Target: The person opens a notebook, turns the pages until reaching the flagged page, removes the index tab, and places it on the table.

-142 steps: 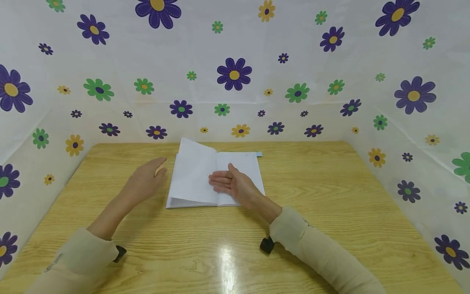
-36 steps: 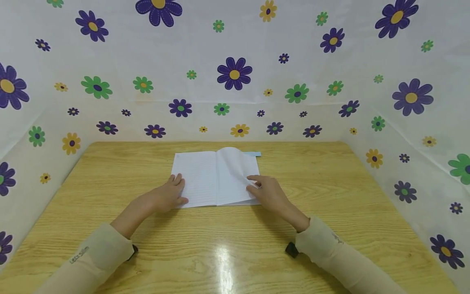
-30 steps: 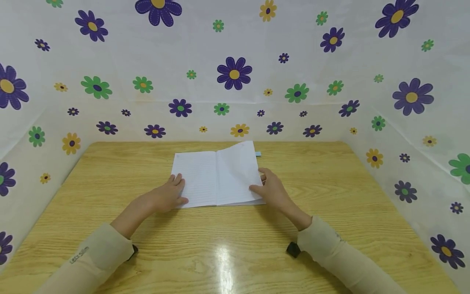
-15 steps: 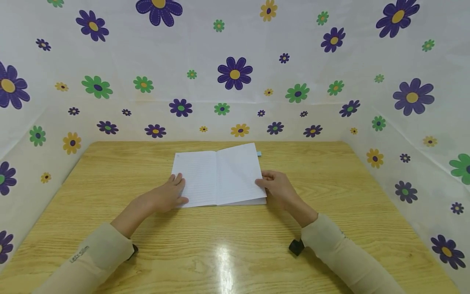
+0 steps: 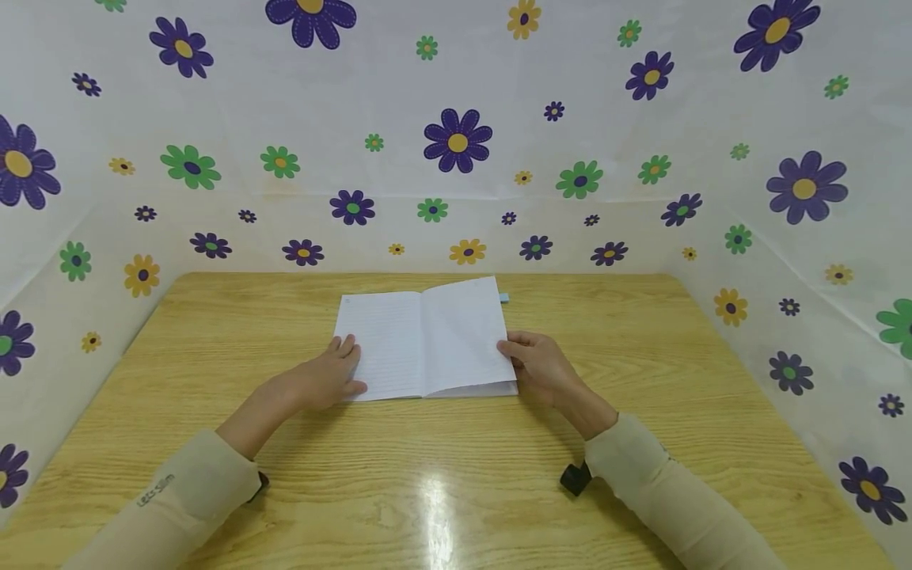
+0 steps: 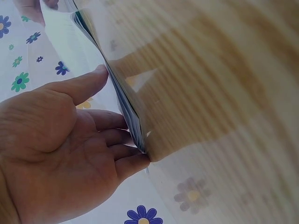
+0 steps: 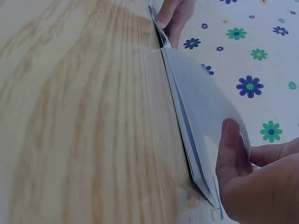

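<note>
An open notebook [image 5: 385, 340] with lined white pages lies on the wooden table. My left hand [image 5: 324, 378] rests on the outer edge of its left page, fingers and thumb extended; the left wrist view shows the thumb [image 6: 88, 84] and fingertips along the notebook's edge. At the right side my right hand [image 5: 549, 368] pinches the outer edge of a raised page [image 5: 466, 336] between thumb and fingers. That page lifts off the stack beneath it, leaving a gap at the near corner, as the right wrist view also shows with the page [image 7: 201, 88] curving upward.
The wooden table [image 5: 342, 491] extends all around the notebook. A white sheet with printed flowers [image 5: 456, 142] stands behind and at both sides. A light blue tab [image 5: 503, 298] sticks out at the notebook's top right.
Earlier a page stood raised on the left; then my left hand came down onto the left page. My right hand moved to the right edge and took hold of a page there, lifting it.
</note>
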{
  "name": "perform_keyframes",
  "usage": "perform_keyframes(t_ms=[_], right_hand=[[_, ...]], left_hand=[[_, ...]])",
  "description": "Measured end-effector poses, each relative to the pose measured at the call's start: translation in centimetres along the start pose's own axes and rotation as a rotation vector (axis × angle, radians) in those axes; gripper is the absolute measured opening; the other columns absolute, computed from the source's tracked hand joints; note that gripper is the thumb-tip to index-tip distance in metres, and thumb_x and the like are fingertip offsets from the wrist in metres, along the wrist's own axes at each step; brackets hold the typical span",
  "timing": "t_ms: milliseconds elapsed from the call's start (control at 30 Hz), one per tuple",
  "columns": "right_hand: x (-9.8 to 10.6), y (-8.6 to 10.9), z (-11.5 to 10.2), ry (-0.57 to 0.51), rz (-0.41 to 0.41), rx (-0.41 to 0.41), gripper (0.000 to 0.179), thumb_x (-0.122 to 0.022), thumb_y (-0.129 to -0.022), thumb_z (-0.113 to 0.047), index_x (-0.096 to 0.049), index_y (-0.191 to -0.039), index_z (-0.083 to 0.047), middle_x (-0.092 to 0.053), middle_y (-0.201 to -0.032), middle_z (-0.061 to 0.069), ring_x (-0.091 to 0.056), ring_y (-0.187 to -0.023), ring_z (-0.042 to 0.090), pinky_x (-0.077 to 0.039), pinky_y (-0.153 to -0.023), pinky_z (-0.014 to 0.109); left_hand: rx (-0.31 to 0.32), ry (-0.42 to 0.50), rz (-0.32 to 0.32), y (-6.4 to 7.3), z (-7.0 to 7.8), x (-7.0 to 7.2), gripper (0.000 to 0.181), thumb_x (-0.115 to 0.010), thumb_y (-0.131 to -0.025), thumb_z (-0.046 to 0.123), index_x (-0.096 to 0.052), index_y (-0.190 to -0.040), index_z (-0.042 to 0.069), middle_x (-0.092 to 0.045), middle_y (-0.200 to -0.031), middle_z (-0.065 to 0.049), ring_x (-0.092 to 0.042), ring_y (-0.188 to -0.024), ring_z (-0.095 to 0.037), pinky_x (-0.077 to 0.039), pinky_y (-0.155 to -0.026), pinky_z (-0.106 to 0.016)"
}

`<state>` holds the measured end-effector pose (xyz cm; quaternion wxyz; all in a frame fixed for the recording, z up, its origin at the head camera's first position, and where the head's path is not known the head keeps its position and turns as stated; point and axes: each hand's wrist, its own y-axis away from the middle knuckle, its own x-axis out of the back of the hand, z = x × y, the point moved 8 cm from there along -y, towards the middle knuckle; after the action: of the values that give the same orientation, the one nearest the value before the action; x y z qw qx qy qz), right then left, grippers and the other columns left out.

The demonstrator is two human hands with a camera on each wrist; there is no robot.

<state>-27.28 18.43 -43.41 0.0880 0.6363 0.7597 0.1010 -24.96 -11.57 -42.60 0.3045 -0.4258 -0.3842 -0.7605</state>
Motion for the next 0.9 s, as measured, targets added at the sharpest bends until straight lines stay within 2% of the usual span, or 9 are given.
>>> perform_keyframes(t_ms=[100, 433, 700, 900], right_hand=[[-0.3, -0.1, 0.0, -0.017, -0.003, -0.009, 0.034, -0.054, -0.108, -0.009, -0.056, -0.135, 0.012, -0.063, -0.120, 0.012, -0.060, -0.100, 0.016, -0.054, -0.081, 0.024], [-2.1, -0.6, -0.2, -0.107, -0.052, 0.016, 0.033, -0.055, -0.107, -0.007, -0.054, -0.134, 0.012, -0.062, -0.114, 0.010, -0.061, -0.095, 0.015, -0.055, -0.076, 0.024], [-3.7, -1.1, -0.4, -0.126, -0.093, 0.051, 0.035, -0.055, -0.107, -0.006, -0.054, -0.136, 0.013, -0.062, -0.114, 0.008, -0.060, -0.094, 0.014, -0.055, -0.078, 0.023], [-4.6, -1.4, -0.7, -0.192, -0.100, 0.058, 0.030, -0.054, -0.107, -0.005, -0.056, -0.132, 0.011, -0.062, -0.118, 0.009, -0.060, -0.098, 0.015, -0.055, -0.081, 0.022]], left_hand=[[-0.009, 0.000, 0.006, 0.0, 0.0, 0.0, 0.071, -0.052, -0.110, 0.027, -0.023, -0.152, -0.022, -0.009, -0.162, -0.041, -0.007, -0.149, -0.059, -0.018, -0.121, -0.062], [-0.023, -0.012, 0.014, -0.2, 0.0, -0.1, 0.070, -0.052, -0.110, 0.026, -0.024, -0.150, -0.023, -0.012, -0.160, -0.044, -0.009, -0.148, -0.061, -0.021, -0.119, -0.063], [-0.025, -0.016, 0.016, -0.2, 0.0, 0.0, 0.069, -0.052, -0.110, 0.026, -0.025, -0.150, -0.024, -0.011, -0.160, -0.044, -0.009, -0.148, -0.061, -0.021, -0.120, -0.063], [-0.019, -0.013, 0.012, -0.3, -0.1, 0.0, 0.070, -0.052, -0.110, 0.026, -0.024, -0.150, -0.024, -0.010, -0.160, -0.044, -0.009, -0.148, -0.061, -0.020, -0.120, -0.063]])
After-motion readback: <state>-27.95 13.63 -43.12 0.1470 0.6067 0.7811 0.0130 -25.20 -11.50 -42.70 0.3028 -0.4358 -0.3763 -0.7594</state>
